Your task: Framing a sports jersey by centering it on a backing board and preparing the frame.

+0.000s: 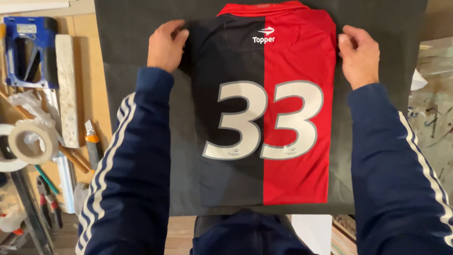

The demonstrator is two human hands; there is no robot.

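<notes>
Jersey (pixel 264 118) lies flat mid-frame on dark sheet (pixel 377 28); left hand (pixel 166 45) and right hand (pixel 359 54) pinch its shoulders, keeping it square.

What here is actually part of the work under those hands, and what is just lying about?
In use: folded half-black, half-red sports shirt; dark sheet beneath it; left hand and right hand gripping its shoulders.

Lying about: roll of beige tape; blue plastic tool; red-handled pliers; orange utility knife.
</notes>
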